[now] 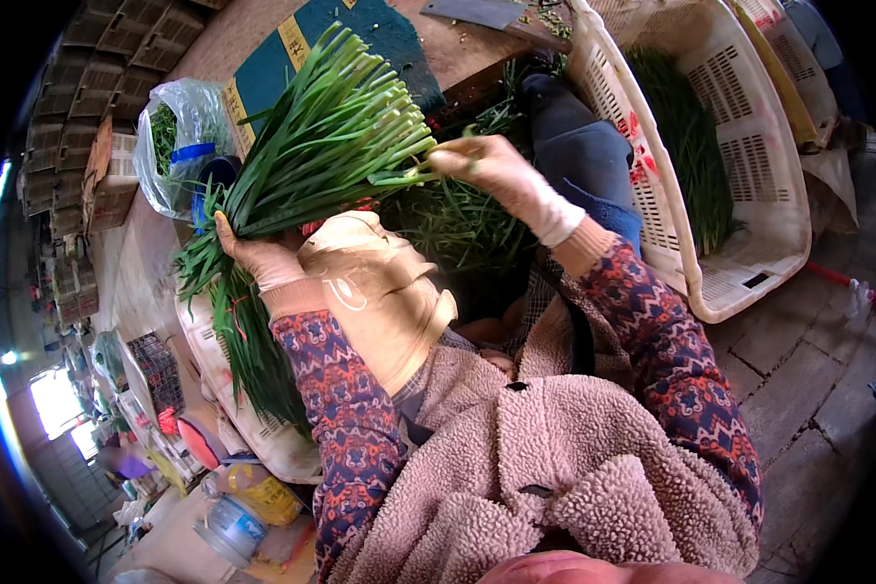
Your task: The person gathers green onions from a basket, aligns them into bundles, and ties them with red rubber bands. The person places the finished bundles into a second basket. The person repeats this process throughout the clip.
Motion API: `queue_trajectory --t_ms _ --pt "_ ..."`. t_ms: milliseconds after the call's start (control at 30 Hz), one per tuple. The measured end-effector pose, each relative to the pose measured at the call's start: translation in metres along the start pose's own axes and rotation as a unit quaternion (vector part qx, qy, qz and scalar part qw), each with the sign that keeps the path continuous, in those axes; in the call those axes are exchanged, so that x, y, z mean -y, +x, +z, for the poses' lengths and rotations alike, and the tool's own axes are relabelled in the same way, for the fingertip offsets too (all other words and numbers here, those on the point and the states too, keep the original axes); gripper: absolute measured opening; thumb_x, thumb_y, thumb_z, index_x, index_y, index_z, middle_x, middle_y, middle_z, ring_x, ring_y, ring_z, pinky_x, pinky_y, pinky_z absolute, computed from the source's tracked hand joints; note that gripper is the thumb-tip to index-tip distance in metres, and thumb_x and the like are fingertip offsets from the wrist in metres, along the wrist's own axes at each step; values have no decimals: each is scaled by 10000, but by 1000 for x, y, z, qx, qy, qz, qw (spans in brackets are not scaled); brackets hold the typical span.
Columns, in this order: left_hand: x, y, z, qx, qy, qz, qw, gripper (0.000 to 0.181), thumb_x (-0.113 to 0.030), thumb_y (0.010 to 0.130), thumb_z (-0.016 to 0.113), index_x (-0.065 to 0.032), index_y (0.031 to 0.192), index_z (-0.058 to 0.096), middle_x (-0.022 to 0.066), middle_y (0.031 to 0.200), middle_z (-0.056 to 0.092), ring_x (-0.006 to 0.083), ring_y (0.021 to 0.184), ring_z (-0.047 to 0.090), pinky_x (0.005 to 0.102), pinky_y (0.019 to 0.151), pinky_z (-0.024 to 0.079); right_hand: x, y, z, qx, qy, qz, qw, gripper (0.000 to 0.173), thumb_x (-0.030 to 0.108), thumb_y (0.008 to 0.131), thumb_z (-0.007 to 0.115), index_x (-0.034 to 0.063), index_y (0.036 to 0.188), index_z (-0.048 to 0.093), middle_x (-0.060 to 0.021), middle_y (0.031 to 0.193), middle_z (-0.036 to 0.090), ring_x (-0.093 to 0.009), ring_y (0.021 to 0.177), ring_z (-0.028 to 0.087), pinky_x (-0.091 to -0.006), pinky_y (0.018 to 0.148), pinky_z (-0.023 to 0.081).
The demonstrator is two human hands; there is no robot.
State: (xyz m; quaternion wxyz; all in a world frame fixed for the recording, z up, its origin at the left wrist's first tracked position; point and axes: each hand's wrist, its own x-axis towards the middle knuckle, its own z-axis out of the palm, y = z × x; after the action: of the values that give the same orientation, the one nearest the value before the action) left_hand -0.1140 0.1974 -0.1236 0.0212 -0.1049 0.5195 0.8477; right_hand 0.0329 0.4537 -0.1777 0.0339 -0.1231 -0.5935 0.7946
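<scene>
My left hand (255, 255) grips a large bunch of garlic chives (321, 139) around its leafy part. The pale cut stem ends fan out up and to the right. At the lower right edge of these ends, my right hand (485, 168) pinches a stem or leaf between thumb and fingers. Pale, glove-like material shows at both wrists. Under the bunch, a tan cloth or apron (372, 285) covers my knee. Loose green trimmings (460, 226) are heaped below, between my legs.
On the right stands a white plastic crate (690, 281) with chives (682, 146) inside. Another crate (292, 463), at lower left, holds chives (255, 350) with a red tie. A cleaver (474, 11) and teal mat (401, 47) lie on the board ahead, beside a plastic bag of greens (164, 135).
</scene>
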Motion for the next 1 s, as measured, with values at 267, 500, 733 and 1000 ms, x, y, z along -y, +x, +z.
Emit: queue_trajectory --t_ms 267,500,733,1000 --pt "11 46 -46 -47 -27 -37 998 664 -554 749 552 -108 1240 547 119 1269 542 359 1139 503 551 920 420 -47 23 -44 -117 124 -12 985 245 174 832 692 -25 971 658 -50 899 668 -123 879 579 -282 833 447" --pt "24 69 -67 -22 -49 -76 996 608 -506 760 527 -119 1227 552 125 1253 552 370 1143 495 592 924 385 -34 38 31 22 2 -57 998 507 308 829 673 -40 1179 554 -118 942 645 -178 842 600 -305 801 482" --pt "19 62 -57 -70 -77 -84 991 581 -494 789 505 -102 1215 553 127 1236 567 372 1120 509 573 930 384 -69 32 -39 -184 -53 -80 978 166 129 898 598 -31 919 640 -26 685 593 -87 621 528 -250 596 449" --pt "27 80 -84 31 -95 -139 985 572 -496 852 485 -54 1208 549 146 1217 579 369 1108 523 549 942 394 -14 37 38 -196 -486 -358 773 430 372 593 816 82 883 688 -107 919 635 -334 972 557 -449 936 378"
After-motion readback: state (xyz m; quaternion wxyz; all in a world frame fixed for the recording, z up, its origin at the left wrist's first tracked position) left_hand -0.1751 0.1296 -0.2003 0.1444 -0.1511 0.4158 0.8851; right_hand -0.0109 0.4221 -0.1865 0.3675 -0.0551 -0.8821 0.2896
